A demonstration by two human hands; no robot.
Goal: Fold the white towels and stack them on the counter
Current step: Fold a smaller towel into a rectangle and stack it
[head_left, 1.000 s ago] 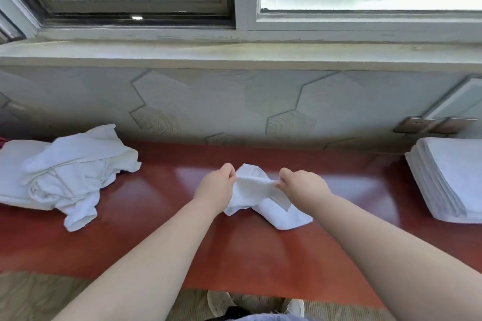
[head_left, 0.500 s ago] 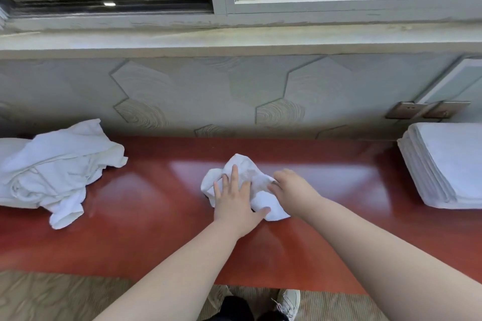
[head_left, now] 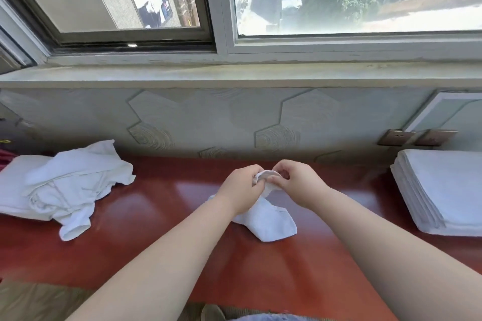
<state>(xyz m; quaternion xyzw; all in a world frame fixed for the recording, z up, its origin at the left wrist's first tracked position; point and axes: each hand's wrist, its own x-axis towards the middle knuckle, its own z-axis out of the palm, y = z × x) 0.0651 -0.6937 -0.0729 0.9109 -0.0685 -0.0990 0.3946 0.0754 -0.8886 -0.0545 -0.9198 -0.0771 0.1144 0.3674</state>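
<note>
Red counter (head_left: 156, 255) under a window. White towel (head_left: 268, 219) at frame centre, upper edge pinched by curled fingers of left hand (head_left: 241, 185) and right hand (head_left: 297, 180), lower part trailing on counter. Unfolded towel heap (head_left: 65, 187) at left; folded stack (head_left: 443, 190) at right edge.

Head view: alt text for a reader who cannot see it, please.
The left hand and right hand pinch the top of a crumpled white towel above a red counter, its lower end resting there. A loose heap of towels lies at the left, a neat folded stack at the right.
</note>
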